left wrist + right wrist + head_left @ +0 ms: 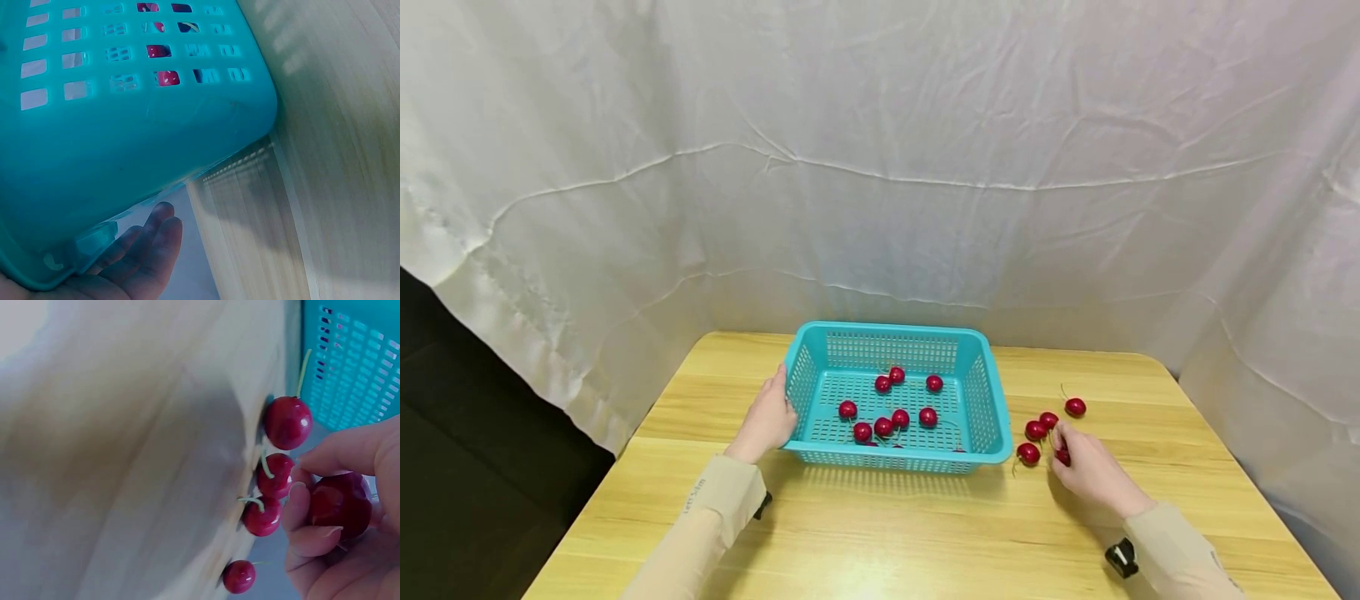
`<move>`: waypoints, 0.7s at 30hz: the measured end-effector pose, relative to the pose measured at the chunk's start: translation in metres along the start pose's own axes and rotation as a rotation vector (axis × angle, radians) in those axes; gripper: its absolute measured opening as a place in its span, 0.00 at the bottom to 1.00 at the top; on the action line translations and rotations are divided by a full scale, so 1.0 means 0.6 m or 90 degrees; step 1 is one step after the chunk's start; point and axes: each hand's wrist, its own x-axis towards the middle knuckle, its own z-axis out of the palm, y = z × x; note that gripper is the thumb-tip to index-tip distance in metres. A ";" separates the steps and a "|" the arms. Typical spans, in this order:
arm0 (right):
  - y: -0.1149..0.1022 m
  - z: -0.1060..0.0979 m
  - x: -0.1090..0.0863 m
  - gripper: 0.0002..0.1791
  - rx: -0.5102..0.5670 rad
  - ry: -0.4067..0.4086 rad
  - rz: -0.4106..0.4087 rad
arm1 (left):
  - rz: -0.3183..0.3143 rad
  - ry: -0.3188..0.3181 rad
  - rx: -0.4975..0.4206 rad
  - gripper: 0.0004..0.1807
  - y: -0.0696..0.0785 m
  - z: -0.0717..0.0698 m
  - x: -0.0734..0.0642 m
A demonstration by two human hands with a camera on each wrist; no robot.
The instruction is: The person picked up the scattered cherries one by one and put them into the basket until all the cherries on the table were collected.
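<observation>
- Fingers (312, 540) of the right hand (1093, 468) clasp a red cherry (340, 505), which we see at lower right of the head view.
- Four loose cherries (1036, 431) lie near it on the worktop (880, 533).
- Below centre, we find the left hand (771, 421) gripping the turquoise basket (1000, 446), other cherries (928, 417) inside.
</observation>
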 end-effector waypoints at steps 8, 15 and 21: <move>-0.022 -0.008 0.019 0.12 0.017 0.021 -0.021 | 0.000 -0.001 0.000 0.40 -0.001 0.003 0.002; -0.054 -0.021 0.037 0.13 0.051 0.033 -0.036 | -0.002 -0.001 -0.001 0.40 -0.003 0.002 0.004; -0.081 -0.033 0.054 0.12 0.064 0.087 -0.067 | 0.003 0.001 0.003 0.41 -0.004 0.002 0.004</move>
